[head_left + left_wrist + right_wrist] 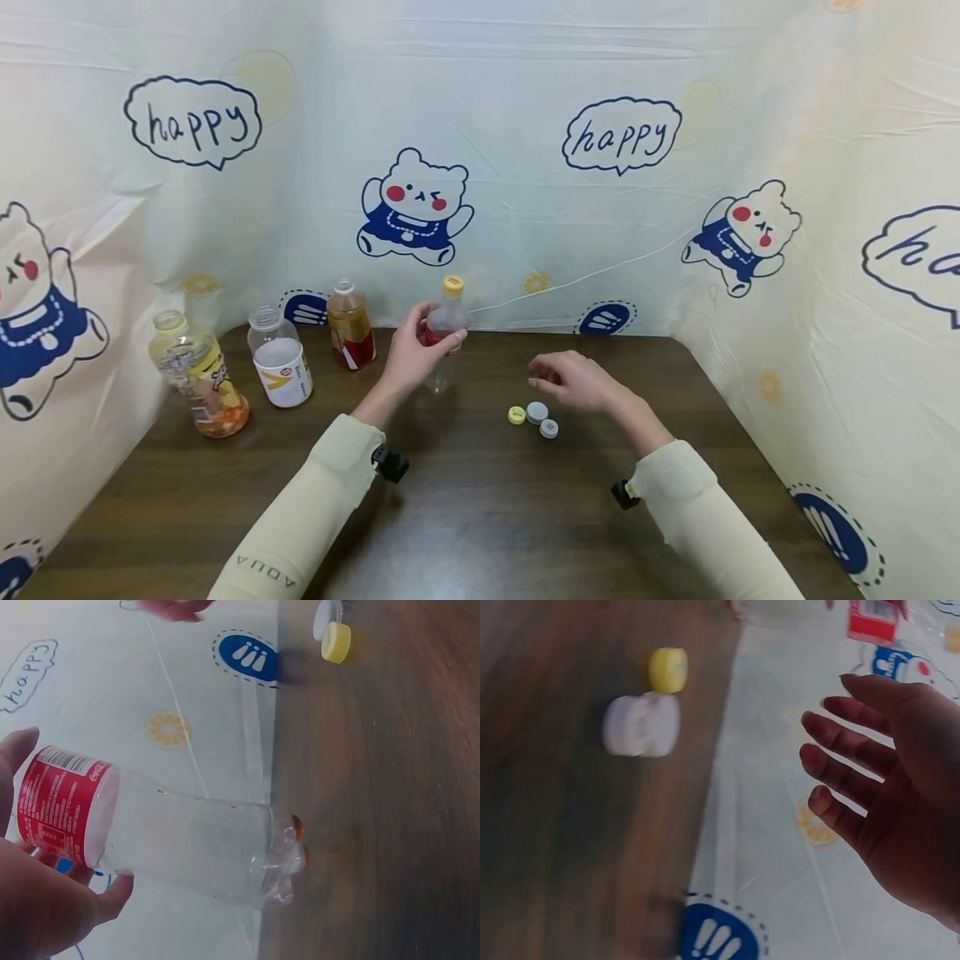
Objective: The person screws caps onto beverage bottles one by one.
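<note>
My left hand (422, 346) grips a clear plastic cola bottle (184, 836) around its red label (64, 802). The bottle stands nearly upright with its orange-yellow cap (453, 287) on top and its base close to the tabletop. It looks almost drained, with a little brown liquid at the base in the left wrist view. To the right, my right hand (573, 381) hovers with loosely bent fingers (847, 742) and nothing in them. Just below it lie a yellow cap (517, 415), a larger white cap (537, 412) and a smaller white cap (549, 429), close together.
Three capless bottles stand along the left and back of the dark wooden table (465, 517): a yellow-labelled bottle (198, 375), a white-labelled bottle (281, 358) and a brown-and-red bottle (350, 325). A printed cloth (510, 108) hangs behind and on both sides.
</note>
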{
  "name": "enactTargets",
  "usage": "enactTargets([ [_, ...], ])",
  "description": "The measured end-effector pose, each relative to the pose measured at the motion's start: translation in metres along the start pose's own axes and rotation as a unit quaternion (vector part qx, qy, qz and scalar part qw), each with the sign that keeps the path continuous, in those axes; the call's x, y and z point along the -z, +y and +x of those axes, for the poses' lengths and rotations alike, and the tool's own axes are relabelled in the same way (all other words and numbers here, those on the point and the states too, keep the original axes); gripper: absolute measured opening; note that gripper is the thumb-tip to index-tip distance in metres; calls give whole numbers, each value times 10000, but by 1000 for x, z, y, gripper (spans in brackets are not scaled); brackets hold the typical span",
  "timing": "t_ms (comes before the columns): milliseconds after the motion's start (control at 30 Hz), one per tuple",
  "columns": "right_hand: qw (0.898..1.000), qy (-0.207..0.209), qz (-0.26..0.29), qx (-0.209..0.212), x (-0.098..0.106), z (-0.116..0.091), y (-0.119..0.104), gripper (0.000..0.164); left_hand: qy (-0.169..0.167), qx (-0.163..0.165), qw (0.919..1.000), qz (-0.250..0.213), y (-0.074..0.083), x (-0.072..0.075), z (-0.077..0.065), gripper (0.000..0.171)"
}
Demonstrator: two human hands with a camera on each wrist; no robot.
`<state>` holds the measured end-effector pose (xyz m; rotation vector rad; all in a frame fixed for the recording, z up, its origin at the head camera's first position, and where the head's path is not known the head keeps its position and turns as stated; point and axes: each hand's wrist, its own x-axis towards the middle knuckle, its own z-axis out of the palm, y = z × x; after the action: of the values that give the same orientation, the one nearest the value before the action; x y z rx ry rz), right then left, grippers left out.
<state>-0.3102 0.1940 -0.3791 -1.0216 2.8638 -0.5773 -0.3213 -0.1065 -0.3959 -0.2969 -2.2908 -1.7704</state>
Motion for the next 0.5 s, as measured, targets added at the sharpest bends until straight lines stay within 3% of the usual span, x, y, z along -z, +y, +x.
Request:
enactTargets([
  [300, 9985, -306, -374, -260, -24, -15, 17, 25, 243, 181, 9995, -73, -12, -13, 29, 76],
  [500, 9974, -488, -321, -431, -32, -21, 19, 28, 437, 295, 9986, -49, -23, -18, 50, 76],
])
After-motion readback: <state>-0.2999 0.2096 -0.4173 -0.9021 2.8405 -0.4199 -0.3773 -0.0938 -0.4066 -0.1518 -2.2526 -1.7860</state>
